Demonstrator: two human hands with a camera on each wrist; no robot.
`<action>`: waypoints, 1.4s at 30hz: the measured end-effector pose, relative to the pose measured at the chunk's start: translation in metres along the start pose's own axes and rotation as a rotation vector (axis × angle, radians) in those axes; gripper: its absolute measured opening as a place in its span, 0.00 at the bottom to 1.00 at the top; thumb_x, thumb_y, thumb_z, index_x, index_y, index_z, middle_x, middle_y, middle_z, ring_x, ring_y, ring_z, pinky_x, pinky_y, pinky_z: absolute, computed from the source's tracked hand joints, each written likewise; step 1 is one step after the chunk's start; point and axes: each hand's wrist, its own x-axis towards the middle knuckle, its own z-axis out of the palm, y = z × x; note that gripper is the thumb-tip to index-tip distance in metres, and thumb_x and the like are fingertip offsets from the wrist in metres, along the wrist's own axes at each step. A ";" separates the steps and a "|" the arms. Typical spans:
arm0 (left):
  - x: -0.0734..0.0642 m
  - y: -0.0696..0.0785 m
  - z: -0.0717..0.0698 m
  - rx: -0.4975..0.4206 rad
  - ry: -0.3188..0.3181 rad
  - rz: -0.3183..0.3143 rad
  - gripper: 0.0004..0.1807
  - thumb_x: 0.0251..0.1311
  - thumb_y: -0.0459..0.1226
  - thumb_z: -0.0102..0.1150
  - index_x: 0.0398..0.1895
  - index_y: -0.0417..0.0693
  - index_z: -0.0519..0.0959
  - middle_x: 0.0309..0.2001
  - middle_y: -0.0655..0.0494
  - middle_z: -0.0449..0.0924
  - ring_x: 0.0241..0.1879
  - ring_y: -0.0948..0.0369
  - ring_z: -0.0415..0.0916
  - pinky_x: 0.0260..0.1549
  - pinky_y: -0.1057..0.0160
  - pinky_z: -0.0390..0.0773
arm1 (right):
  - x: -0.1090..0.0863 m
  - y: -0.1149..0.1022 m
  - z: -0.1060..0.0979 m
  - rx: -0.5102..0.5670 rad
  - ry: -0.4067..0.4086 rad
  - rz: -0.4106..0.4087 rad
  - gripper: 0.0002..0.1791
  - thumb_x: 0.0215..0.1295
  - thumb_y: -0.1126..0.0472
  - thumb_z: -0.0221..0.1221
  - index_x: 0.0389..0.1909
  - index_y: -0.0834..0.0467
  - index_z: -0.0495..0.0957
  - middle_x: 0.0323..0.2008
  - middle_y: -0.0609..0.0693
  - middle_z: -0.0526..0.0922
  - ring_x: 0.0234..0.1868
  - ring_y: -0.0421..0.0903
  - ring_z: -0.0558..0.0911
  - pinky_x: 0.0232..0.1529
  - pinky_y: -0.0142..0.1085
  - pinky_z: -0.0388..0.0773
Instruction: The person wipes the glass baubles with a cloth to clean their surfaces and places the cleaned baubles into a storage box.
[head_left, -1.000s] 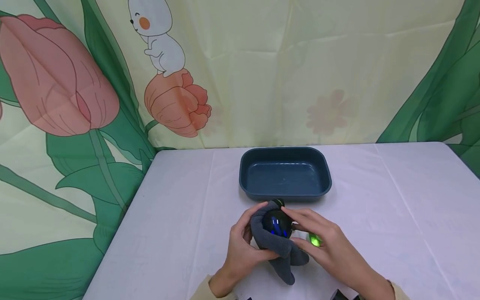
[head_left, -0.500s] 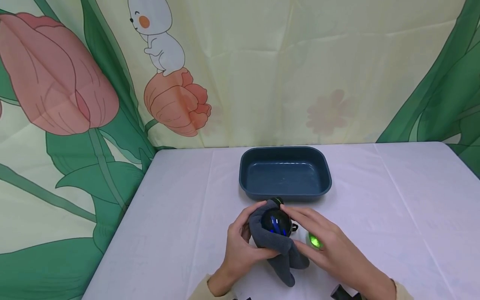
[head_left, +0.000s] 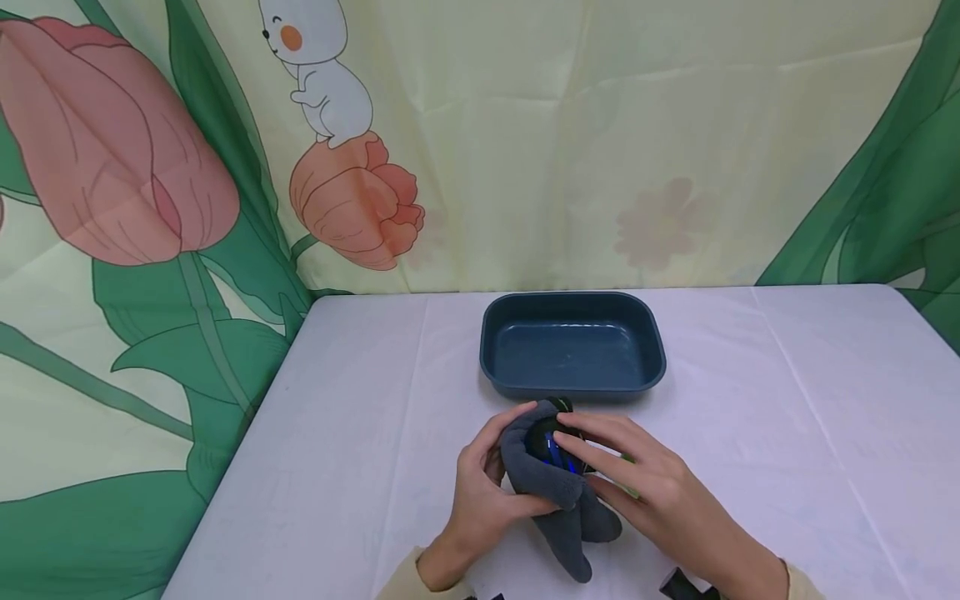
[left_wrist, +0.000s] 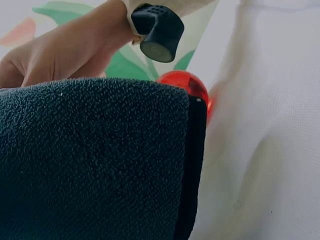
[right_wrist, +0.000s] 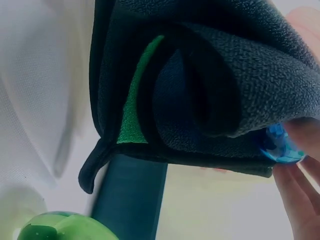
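Note:
In the head view a dark grey terry cloth (head_left: pixel 536 467) is folded partly round a glossy dark blue ball (head_left: pixel 550 446). My left hand (head_left: pixel 483 492) grips the cloth from the left, fingers behind and thumb in front. From the right, my right hand (head_left: pixel 648 475) holds the ball with curved fingers across its face and the thumb lower down. A translucent bit of the blue ball (right_wrist: pixel 282 145) shows between fingers in the right wrist view. The cloth (right_wrist: pixel 210 90) there has black edging, a loop and a green patch. Most of the ball is hidden.
A dark blue rectangular tray (head_left: pixel 573 392) stands just beyond my hands on the white-covered table (head_left: pixel 375 433). Behind my right hand is a green ball (right_wrist: pixel 65 227), mostly hidden. A red shiny round thing (left_wrist: pixel 185 85) peeks past the cloth. A printed curtain (head_left: pixel 510 167) hangs behind.
My right hand's fingers have moved left across the ball's face, covering more of it and of the green ball. The left hand and cloth have barely moved.

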 end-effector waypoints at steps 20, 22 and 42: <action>0.001 0.000 -0.002 0.035 0.020 -0.012 0.45 0.40 0.20 0.75 0.67 0.39 0.69 0.58 0.38 0.78 0.55 0.56 0.80 0.56 0.59 0.80 | -0.001 -0.001 0.000 0.029 -0.094 0.238 0.47 0.50 0.70 0.72 0.72 0.48 0.66 0.67 0.44 0.71 0.65 0.37 0.72 0.60 0.15 0.66; 0.001 0.000 -0.002 0.040 0.025 -0.023 0.44 0.41 0.21 0.76 0.67 0.40 0.69 0.58 0.38 0.78 0.55 0.56 0.80 0.57 0.59 0.79 | 0.000 0.000 0.000 0.003 -0.085 0.197 0.48 0.48 0.71 0.73 0.72 0.50 0.66 0.68 0.47 0.70 0.66 0.38 0.70 0.61 0.15 0.65; 0.000 0.000 0.000 0.067 0.003 0.025 0.48 0.36 0.21 0.78 0.67 0.37 0.68 0.59 0.39 0.77 0.56 0.55 0.80 0.57 0.60 0.79 | -0.003 0.005 0.004 0.211 0.013 0.205 0.26 0.66 0.54 0.62 0.64 0.56 0.76 0.59 0.50 0.78 0.60 0.37 0.77 0.54 0.24 0.78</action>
